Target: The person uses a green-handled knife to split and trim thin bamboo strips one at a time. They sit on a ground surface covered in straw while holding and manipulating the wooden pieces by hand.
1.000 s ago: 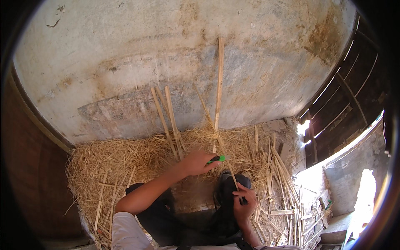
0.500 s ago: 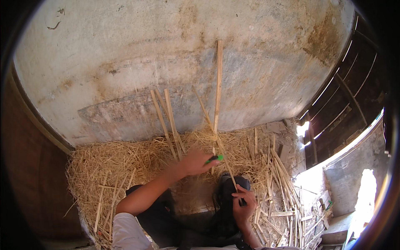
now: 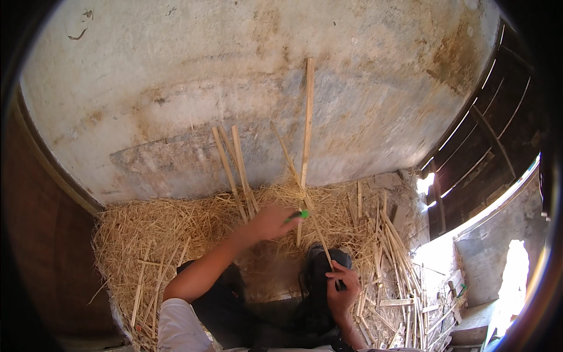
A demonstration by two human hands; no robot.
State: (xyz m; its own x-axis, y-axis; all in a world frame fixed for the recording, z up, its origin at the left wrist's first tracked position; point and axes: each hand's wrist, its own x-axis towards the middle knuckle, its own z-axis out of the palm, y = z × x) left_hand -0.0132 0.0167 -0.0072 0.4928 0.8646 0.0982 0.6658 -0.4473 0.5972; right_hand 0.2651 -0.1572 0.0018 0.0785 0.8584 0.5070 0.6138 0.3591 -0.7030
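My left hand [image 3: 267, 223], blurred, is closed on a green-and-black tool [image 3: 298, 215], perhaps a cutter, beside a long thin wooden strip [image 3: 318, 232]. My right hand [image 3: 343, 287] pinches the strip's lower part over my dark-clothed right knee [image 3: 316, 264]; something black shows under those fingers, too hidden to make out. The strip's upper part slants toward the wall through loose shavings, near a taller upright strip [image 3: 307, 117].
A stained wall [image 3: 176, 76] stands ahead, with several strips [image 3: 227, 164] leaning on it. Straw-like shavings [image 3: 141, 229] cover the ground. Loose strips [image 3: 399, 246] lie piled at my right, near a dark slatted wall [image 3: 481, 146]. A brown panel [image 3: 47, 246] is at the left.
My left hand with the green tool has moved up and to the left along the strip. My right hand stays in nearly the same place, holding the strip.
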